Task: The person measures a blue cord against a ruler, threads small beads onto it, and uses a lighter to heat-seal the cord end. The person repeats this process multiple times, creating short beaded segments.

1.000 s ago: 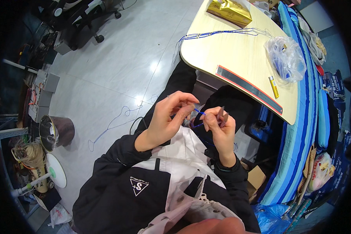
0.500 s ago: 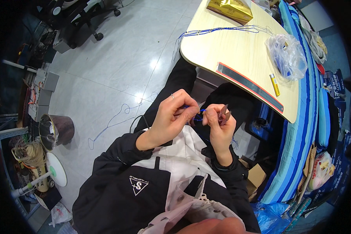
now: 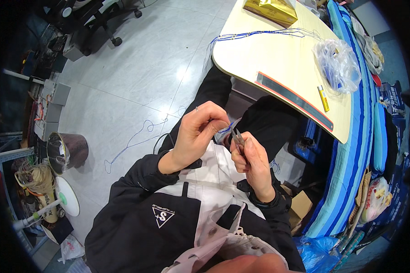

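Note:
My left hand [image 3: 197, 134] is closed in a pinch, thumb against the fingers, on a thin blue cord [image 3: 226, 129]. A short stretch of that cord sticks out past my fingertips. In my right hand [image 3: 255, 161] is a small pair of metal thread snips [image 3: 237, 137], gripped with the fingers wrapped round it. The blades point up and left, with their tips at or very close to the cord. Whether they touch it I cannot tell. Both hands are above my lap, in front of the table's near edge.
On the pale wooden table [image 3: 241, 57] lie a dark ruler with red edges [image 3: 294, 100], a small yellow tube [image 3: 323, 98], a clear plastic bag [image 3: 337, 66], blue cords [image 3: 246, 34] and a gold package [image 3: 273, 11]. More blue cord [image 3: 128, 146] trails over the floor near a bin [image 3: 73, 152].
My right hand has turned, bringing the snips' blades from pointing upward, away from the cord, to the cord. Its fingertips have left the cord, which my left hand still pinches.

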`<state>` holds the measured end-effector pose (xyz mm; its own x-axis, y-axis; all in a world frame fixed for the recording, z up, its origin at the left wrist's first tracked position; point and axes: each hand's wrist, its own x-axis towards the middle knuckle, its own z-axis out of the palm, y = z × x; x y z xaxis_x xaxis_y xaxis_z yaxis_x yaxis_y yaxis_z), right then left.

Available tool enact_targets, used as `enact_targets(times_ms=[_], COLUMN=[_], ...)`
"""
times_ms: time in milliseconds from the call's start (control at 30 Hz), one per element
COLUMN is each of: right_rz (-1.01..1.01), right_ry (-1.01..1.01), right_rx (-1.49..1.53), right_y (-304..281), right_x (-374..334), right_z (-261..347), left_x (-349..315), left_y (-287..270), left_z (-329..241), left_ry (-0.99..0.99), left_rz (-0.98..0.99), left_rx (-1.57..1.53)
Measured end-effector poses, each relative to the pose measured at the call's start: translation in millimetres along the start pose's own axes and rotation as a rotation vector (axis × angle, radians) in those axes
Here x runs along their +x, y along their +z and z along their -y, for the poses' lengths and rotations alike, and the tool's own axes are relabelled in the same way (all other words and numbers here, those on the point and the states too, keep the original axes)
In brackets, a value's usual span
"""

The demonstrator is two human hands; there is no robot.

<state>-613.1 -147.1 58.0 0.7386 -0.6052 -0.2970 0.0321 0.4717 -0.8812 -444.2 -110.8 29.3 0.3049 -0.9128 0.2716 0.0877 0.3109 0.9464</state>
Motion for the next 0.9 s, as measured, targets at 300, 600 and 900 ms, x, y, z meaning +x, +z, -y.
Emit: enact_targets(times_ms=[300, 600, 900], right_rz=[-0.045, -0.039, -0.072], right_ry=[-0.042, -0.059, -0.094], right_rx=[-0.09, -0.106, -0.158], right_y=[-0.5, -1.4, -1.8], right_x=[-0.2, -0.4, -0.3], right_z=[-0.3, 0.2, -1.0], left_x=[3.4, 3.1, 1.3], left_y=[-4.5, -3.8, -3.6], left_z=[0.2, -3.3, -2.3], left_ry=[0.14, 0.142, 0.124], left_rz=[0.03, 0.041, 0.061], left_rx=[0.146, 0.145, 0.147])
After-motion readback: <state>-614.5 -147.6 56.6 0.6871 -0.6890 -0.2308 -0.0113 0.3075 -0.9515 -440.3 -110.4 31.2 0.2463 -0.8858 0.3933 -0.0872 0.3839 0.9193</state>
